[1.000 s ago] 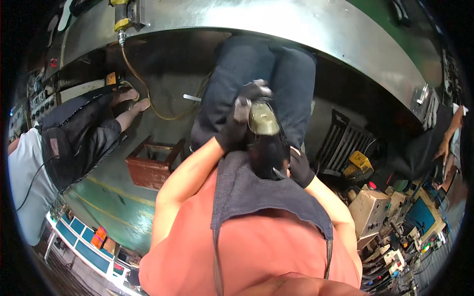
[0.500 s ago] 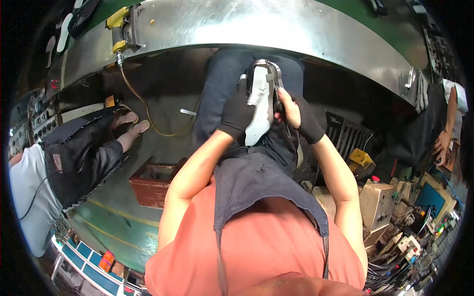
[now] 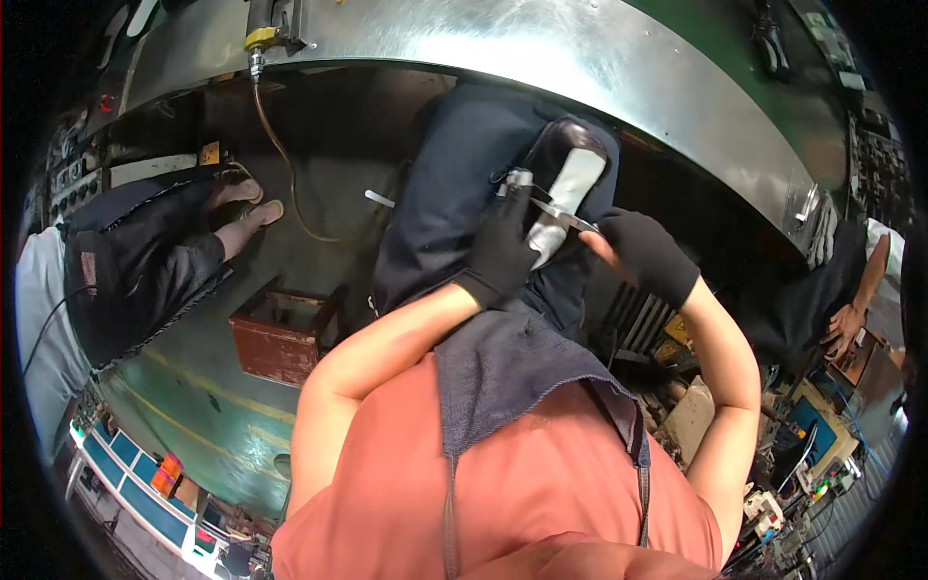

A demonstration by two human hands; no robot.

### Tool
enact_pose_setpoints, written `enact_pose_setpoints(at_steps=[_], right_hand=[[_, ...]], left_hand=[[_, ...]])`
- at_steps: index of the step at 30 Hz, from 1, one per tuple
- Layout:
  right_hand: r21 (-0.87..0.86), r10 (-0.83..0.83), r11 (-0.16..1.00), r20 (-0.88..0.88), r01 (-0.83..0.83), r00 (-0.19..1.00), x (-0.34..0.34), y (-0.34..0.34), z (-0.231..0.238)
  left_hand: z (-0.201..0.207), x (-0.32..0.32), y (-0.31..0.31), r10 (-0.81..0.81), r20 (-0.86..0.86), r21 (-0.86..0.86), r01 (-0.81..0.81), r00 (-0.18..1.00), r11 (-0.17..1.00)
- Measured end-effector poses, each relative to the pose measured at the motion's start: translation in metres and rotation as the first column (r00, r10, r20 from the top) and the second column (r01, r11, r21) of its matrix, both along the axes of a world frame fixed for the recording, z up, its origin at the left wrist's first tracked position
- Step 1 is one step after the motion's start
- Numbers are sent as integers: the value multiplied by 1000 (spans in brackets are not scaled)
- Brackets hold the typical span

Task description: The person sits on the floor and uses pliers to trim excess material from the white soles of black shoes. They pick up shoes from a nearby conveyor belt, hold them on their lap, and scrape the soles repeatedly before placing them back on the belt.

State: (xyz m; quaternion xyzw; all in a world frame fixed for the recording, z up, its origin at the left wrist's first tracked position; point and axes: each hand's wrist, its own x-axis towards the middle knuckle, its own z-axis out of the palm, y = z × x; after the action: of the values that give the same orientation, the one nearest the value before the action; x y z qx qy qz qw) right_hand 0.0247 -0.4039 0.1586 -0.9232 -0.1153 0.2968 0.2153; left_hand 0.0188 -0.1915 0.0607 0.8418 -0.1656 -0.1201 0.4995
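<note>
Head: shoe [image 3: 582,172] near bench edge [image 3: 580,89]

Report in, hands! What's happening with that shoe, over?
Left hand holding shoe. Right hand gripping metal tool. Shoe on the lap, pale sole showing. Tool crossing the sole; nothing else seen blocking it.

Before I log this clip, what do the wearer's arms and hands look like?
The left hand and right hand wear black gloves ending at the wrists; the right glove leaves at least one finger bare. The forearms have no sleeves or cables. The shirt is coral.
</note>
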Motion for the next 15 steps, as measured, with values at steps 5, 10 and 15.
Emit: enact_pose_setpoints(at_steps=[5,10,15], right_hand=[[-74,165,986,337,-148,927,0,-31,-65],[62,126,986,332,-155,935,3,-36,-71],[280,-149,896,-541,345,828,17,-29,-32]], left_hand=[[-21,11,1,-85,241,93,64,967,994],[-14,25,-4,44,127,8,-46,991,999],[-18,36,-19,154,74,24,-156,985,987]])
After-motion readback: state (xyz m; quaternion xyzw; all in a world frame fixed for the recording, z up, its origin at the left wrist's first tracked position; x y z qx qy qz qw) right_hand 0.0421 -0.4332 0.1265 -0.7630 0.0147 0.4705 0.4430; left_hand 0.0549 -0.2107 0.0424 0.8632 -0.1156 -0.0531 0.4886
